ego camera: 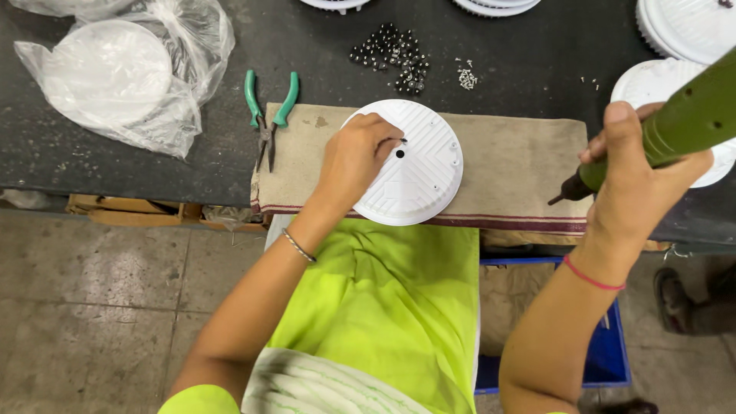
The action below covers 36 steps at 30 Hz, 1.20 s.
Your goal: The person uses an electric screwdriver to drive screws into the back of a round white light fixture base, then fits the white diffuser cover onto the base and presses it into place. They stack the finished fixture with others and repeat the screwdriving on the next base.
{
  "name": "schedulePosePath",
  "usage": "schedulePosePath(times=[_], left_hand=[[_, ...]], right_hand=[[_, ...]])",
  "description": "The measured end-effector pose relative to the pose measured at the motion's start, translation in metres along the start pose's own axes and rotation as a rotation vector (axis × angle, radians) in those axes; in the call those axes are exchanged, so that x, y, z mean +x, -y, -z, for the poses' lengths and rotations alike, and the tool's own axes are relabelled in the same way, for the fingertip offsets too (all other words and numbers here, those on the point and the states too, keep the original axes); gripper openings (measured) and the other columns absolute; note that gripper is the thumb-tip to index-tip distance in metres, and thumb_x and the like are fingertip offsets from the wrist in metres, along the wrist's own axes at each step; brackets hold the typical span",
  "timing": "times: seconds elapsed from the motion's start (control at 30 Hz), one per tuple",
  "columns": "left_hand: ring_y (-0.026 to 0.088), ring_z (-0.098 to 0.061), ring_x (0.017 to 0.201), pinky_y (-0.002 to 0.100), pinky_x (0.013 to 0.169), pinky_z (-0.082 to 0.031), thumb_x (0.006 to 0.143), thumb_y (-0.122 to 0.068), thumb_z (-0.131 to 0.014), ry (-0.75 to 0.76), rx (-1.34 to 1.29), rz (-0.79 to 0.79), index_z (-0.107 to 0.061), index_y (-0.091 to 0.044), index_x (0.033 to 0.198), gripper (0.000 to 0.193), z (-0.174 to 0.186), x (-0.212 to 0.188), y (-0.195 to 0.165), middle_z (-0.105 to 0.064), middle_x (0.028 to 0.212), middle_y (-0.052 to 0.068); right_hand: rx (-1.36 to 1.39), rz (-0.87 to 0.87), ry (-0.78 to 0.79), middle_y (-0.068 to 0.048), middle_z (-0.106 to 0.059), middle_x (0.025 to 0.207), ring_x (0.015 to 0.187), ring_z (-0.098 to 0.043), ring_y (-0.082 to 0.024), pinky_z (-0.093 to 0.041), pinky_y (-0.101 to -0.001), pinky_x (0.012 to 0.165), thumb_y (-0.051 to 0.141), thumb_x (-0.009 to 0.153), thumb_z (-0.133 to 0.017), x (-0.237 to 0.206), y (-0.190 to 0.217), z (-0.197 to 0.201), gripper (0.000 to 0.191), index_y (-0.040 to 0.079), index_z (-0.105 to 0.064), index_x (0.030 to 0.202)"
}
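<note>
While the white round cover (414,165) lies flat on the beige cloth (514,165) at the near edge of the dark workbench (199,153), the left hand (354,157) rests on the cover's left half, fingers curled down and pinching at a spot close to the small dark hole near its middle; whether something tiny sits between the fingertips, I cannot tell. A thin metal bangle (298,246) circles that wrist. To the right of the cover, well apart from it and above the cloth's right end, the right hand (640,172) is wrapped tight around a green power screwdriver (675,126), whose dark tip points down and left, back toward the cover, without touching anything. A red thread (593,277) is tied round that wrist.

Just left of the cover, green-handled pliers (268,115) lie half on the cloth's corner. Behind the cover, further onto the bench, sits a heap of small dark screws (392,55), with a smaller scatter of pale screws (466,77) to its right. Far left of the cover, a white disc lies in a clear plastic bag (115,77). Right of the cover, behind the screwdriver, more white covers (682,31) are stacked. Below the cover, bright yellow-green fabric (383,299) drapes over the person's lap, and a blue crate (606,345) stands on the floor to its right.
</note>
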<state>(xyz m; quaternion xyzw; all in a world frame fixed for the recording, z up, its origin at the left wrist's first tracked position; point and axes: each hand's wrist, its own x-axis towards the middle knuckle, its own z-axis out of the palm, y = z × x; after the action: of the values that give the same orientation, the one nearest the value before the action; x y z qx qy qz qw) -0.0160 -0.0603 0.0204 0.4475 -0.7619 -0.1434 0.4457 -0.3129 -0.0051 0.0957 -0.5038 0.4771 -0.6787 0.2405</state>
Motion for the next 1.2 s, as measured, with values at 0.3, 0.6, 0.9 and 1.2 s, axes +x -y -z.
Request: schedulePosePath(times=[0.3, 0.6, 0.9, 1.2], left_hand=[[0.028, -0.065, 0.089, 0.041, 0.073, -0.053, 0.080, -0.004, -0.074, -0.014, 0.068, 0.011, -0.074, -0.007, 0.088, 0.009, -0.004, -0.003, -0.002, -0.067, 0.091, 0.006], [0.027, -0.062, 0.094, 0.039, 0.077, -0.053, 0.083, -0.004, -0.073, 0.026, 0.106, -0.038, -0.075, -0.005, 0.100, 0.017, -0.004, -0.009, 0.000, -0.067, 0.098, 0.005], [0.027, -0.062, 0.112, 0.037, 0.089, -0.055, 0.082, 0.001, -0.070, 0.014, 0.148, -0.060, -0.071, -0.001, 0.120, 0.038, -0.001, -0.025, -0.006, -0.066, 0.119, 0.008], [0.028, -0.062, 0.117, 0.037, 0.093, -0.056, 0.083, 0.002, -0.071, -0.040, 0.086, -0.040, -0.070, -0.004, 0.123, 0.040, 0.000, -0.034, -0.005, -0.066, 0.124, 0.008]], right_hand=[[0.005, 0.027, 0.081, -0.010, -0.057, 0.069, 0.058, -0.057, -0.018, -0.049, -0.0289, 0.062, 0.007, 0.109, -0.077, -0.003, 0.013, -0.028, 0.027, -0.003, -0.059, 0.092], [0.051, -0.001, 0.063, -0.009, -0.057, 0.070, 0.057, -0.057, -0.017, -0.050, -0.0285, 0.061, 0.004, 0.106, -0.076, 0.002, 0.006, -0.041, 0.020, 0.000, -0.058, 0.097], [0.138, -0.022, 0.099, -0.010, -0.058, 0.076, 0.062, -0.059, -0.017, -0.052, -0.0297, 0.063, 0.002, 0.107, -0.078, 0.015, -0.006, -0.061, 0.023, -0.003, -0.058, 0.097], [0.396, 0.015, 0.146, -0.008, -0.054, 0.070, 0.054, -0.054, -0.017, -0.049, -0.0315, 0.053, 0.003, 0.107, -0.074, 0.028, -0.015, -0.104, 0.018, -0.001, -0.056, 0.106]])
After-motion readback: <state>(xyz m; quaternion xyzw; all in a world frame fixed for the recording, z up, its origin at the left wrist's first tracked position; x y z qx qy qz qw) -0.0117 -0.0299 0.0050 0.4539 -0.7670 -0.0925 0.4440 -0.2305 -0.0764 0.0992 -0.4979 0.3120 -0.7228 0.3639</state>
